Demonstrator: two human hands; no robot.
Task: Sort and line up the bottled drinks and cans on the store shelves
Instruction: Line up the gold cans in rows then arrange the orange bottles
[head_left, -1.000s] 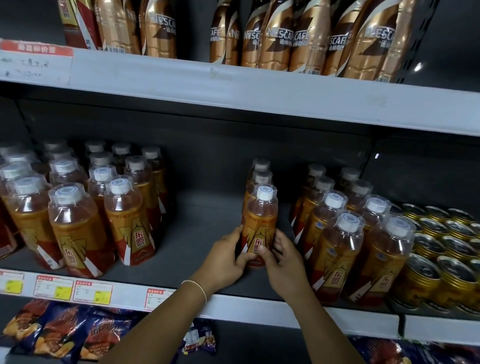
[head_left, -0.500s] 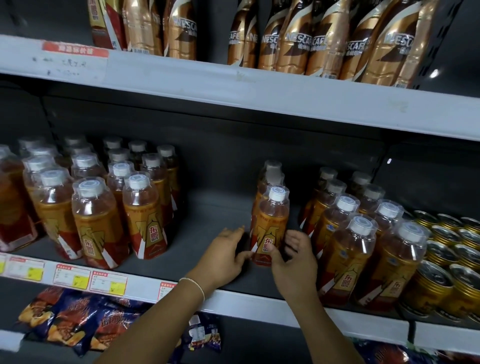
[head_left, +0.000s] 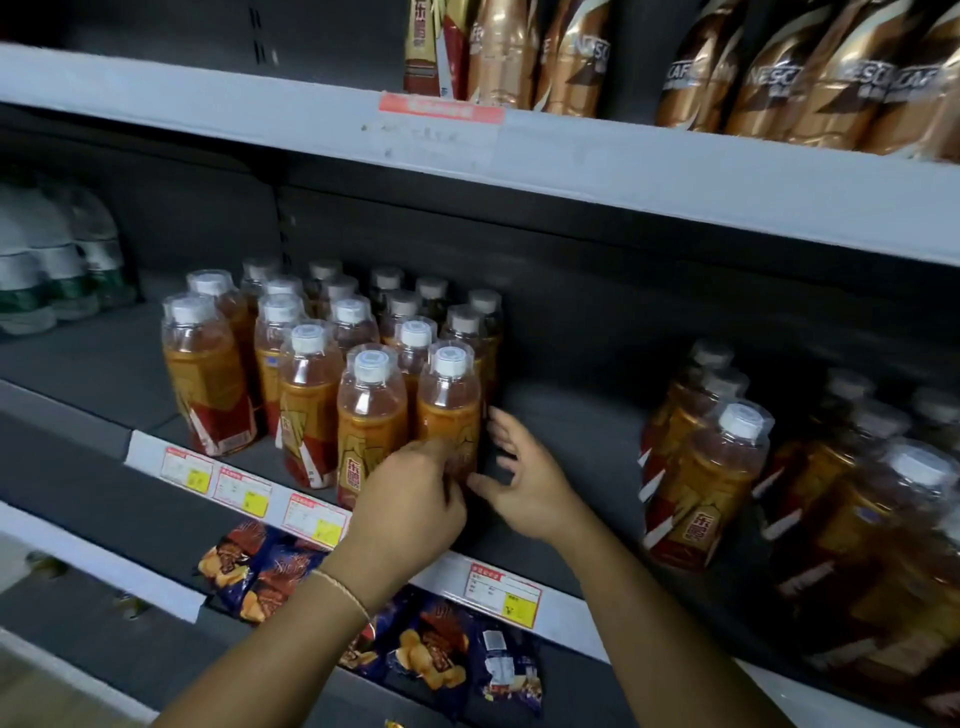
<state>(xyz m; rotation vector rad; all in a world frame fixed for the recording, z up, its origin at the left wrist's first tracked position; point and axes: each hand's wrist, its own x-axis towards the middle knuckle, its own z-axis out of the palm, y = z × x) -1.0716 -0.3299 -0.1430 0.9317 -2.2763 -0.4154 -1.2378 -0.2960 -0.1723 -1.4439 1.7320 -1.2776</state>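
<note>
Retail shop, drinks aisle. Grey metal shelves (head_left: 623, 171) carrying price tags (head_left: 504, 595). Rows of identical amber drink bottles (head_left: 371, 415), gold Nescafé bottles (head_left: 779, 78) above, snack packets (head_left: 431, 649) below.

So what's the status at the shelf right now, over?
Left hand gripping front-right orange bottle low down. Right hand open beside it, thumb near its base. Bare shelf to the right, nothing blocking.
</note>
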